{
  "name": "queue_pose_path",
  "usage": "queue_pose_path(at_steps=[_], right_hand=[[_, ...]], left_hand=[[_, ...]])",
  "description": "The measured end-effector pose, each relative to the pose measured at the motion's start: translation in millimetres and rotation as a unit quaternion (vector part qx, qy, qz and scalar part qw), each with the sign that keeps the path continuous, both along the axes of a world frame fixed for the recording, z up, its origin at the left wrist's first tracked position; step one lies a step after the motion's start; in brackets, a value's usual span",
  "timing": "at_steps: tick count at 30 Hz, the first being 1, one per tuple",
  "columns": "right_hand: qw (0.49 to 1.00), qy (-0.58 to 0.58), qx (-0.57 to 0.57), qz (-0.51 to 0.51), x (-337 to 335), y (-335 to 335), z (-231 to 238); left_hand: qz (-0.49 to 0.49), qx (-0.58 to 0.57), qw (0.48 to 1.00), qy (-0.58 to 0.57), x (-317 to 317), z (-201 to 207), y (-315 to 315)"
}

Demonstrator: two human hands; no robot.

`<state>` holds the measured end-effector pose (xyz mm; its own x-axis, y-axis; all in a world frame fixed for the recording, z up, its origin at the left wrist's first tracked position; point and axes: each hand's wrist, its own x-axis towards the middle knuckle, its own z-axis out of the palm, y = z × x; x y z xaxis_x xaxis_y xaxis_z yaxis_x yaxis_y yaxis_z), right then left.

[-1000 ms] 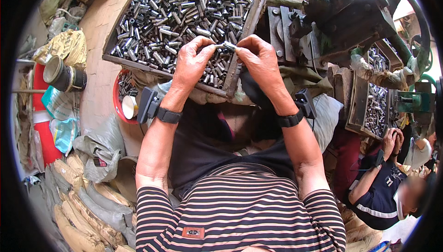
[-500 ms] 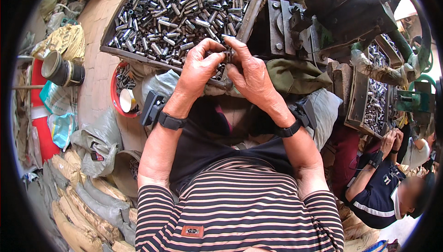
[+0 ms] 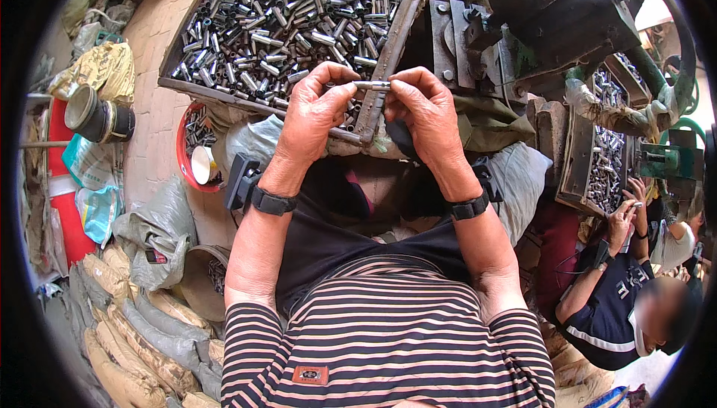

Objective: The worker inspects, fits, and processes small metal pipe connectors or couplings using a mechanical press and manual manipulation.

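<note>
Between my two hands a thin metal tube (image 3: 373, 85) lies level, above the near right corner of a wooden tray (image 3: 224, 96). The fingertips of my left hand (image 3: 315, 109) pinch its left end. Thumb and fingers of my right hand (image 3: 427, 113) close on its right end, where a short wider sleeve seems to sit. Many loose short metal tubes (image 3: 291, 27) fill the tray behind my hands. Both wrists wear black straps with a small box.
To the right stands a dark metal press (image 3: 560, 27). A red basin (image 3: 184, 158) with metal parts and a white cup (image 3: 203, 164) sits at left. Filled sacks (image 3: 142, 333) lie lower left. A co-worker (image 3: 605, 311) handles parts beside another tray (image 3: 571, 176) at right.
My hands have moved apart and turned, so the tube now shows lying level between them. The co-worker's hands have risen, with one hand's fingers spread.
</note>
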<state>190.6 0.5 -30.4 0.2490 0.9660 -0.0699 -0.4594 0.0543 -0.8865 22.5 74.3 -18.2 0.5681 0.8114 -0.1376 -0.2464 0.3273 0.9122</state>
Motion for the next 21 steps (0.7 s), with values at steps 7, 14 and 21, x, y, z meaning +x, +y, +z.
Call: queue_pose_path(at_steps=[7,14,21], right_hand=[[0.994,0.105,-0.025,0.005,-1,-4,3],[0.988,0.094,-0.007,0.124,7,-13,7],[0.980,0.074,-0.017,0.182,4,-7,8]], left_hand=[[0.031,0.174,0.977,0.123,2,12,-12],[-0.122,-0.001,0.992,0.001,-14,13,-9],[-0.122,-0.044,0.989,-0.073,-12,-5,-14]])
